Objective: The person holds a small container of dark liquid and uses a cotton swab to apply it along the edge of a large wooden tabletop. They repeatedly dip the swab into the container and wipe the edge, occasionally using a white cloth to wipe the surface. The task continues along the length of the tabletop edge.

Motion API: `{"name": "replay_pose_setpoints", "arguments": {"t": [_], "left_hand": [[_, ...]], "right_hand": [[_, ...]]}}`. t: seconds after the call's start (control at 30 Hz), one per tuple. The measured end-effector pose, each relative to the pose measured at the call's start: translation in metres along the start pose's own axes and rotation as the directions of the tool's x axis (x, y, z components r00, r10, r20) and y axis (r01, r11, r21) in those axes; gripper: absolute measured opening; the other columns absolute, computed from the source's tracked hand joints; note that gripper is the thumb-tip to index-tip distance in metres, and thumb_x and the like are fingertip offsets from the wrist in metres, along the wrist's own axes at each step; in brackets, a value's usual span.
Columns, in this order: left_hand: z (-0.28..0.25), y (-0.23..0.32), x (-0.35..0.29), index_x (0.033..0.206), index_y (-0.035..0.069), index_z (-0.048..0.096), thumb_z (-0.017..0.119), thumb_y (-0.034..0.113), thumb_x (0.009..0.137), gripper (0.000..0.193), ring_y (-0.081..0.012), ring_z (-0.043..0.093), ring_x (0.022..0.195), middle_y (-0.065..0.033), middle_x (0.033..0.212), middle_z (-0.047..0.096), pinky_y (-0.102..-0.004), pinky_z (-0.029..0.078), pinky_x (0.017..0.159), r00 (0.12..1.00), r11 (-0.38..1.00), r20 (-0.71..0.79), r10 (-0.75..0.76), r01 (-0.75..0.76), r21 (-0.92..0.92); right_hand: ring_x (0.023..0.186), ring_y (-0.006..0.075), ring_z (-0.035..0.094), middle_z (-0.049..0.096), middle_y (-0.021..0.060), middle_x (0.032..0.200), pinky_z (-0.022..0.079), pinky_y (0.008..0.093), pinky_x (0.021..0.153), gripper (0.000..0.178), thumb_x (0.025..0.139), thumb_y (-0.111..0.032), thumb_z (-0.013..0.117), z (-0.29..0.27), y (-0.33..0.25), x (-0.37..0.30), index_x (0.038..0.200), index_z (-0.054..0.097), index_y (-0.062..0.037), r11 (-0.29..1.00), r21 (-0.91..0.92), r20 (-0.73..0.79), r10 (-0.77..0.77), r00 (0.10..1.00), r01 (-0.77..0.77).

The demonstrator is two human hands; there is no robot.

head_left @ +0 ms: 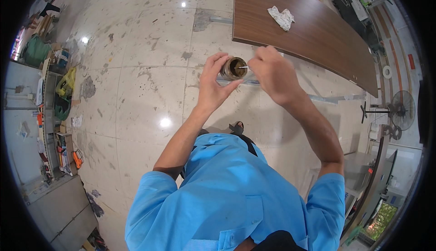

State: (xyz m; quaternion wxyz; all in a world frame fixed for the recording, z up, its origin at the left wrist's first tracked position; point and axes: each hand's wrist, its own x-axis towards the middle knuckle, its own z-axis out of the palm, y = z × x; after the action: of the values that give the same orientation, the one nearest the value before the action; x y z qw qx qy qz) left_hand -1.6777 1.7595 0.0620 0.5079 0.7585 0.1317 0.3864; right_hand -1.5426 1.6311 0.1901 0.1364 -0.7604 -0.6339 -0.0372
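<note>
My left hand [211, 86] is wrapped round a small open jar [225, 71], its mouth tilted toward my right hand. Dark brown stuff coats the inside of the jar. My right hand [274, 74] is closed on a thin pale stick [243, 67], whose far end reaches into the jar's mouth; whether it is a spoon handle or a plain stick I cannot tell. Both hands are held up over the floor, just off the near edge of a brown wooden table [313, 35].
A crumpled white cloth [282, 18] lies on the tabletop. To the right stand a fan [402, 110] and a metal cabinet. Along the left wall are shelves with tools, orange-handled scissors [77, 158] and a yellow-green bag [66, 84]. The tiled floor [150, 83] is stained.
</note>
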Motion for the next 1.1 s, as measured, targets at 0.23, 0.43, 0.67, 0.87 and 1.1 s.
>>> {"name": "replay_pose_setpoints", "arguments": {"t": [0.23,0.43,0.67,0.87,1.1], "left_hand": [[0.005,0.002,0.003,0.133,0.004,0.063,0.091,0.003,0.072,0.067,-0.0258,0.061,0.123,-0.0132,0.138,0.056,-0.0354,0.054,0.101,1.000,0.999,0.003,-0.018,0.018,0.044],[0.016,0.006,0.005,0.133,0.004,0.064,0.091,0.003,0.071,0.067,-0.0259,0.061,0.123,-0.0135,0.138,0.056,-0.0354,0.053,0.102,0.999,0.999,0.029,-0.038,0.038,0.028],[0.030,0.010,0.008,0.133,0.004,0.064,0.091,0.006,0.071,0.067,-0.0254,0.062,0.122,-0.0127,0.139,0.057,-0.0354,0.053,0.101,0.996,0.998,0.086,-0.028,0.022,0.064],[0.053,0.017,0.010,0.133,0.005,0.064,0.091,0.006,0.071,0.068,-0.0242,0.062,0.121,-0.0112,0.138,0.058,-0.0350,0.053,0.099,0.991,0.999,0.134,-0.017,0.012,0.041],[0.085,0.026,0.011,0.131,0.004,0.063,0.091,0.005,0.069,0.068,-0.0300,0.061,0.122,-0.0130,0.135,0.058,-0.0380,0.053,0.102,0.977,0.999,0.206,-0.054,0.053,0.008]], "right_hand": [[0.068,0.0218,0.060,0.064,0.0091,0.078,0.046,0.0343,0.063,0.007,0.088,-0.005,0.076,0.001,0.031,-0.021,0.092,0.075,0.0005,0.915,0.360,-0.035,0.209,0.977,-0.183],[0.069,0.0158,0.065,0.071,0.0101,0.081,0.051,0.0309,0.065,0.007,0.089,-0.002,0.075,0.006,0.043,-0.037,0.094,0.074,0.0028,0.813,0.499,0.045,0.321,0.946,-0.299],[0.073,0.0132,0.064,0.071,0.0081,0.083,0.052,0.0295,0.068,0.008,0.090,-0.001,0.075,0.020,0.054,-0.064,0.097,0.074,0.0020,0.724,0.580,0.113,0.381,0.918,-0.372],[0.069,0.0168,0.063,0.070,0.0094,0.084,0.050,0.0304,0.064,0.010,0.089,-0.005,0.076,0.040,0.064,-0.091,0.097,0.075,0.0013,0.649,0.687,-0.033,0.476,0.879,-0.326],[0.073,0.0160,0.065,0.072,0.0089,0.089,0.050,0.0292,0.067,0.010,0.090,-0.005,0.075,0.042,0.077,-0.120,0.098,0.075,0.0014,0.559,0.770,-0.083,0.566,0.820,-0.307]]}}
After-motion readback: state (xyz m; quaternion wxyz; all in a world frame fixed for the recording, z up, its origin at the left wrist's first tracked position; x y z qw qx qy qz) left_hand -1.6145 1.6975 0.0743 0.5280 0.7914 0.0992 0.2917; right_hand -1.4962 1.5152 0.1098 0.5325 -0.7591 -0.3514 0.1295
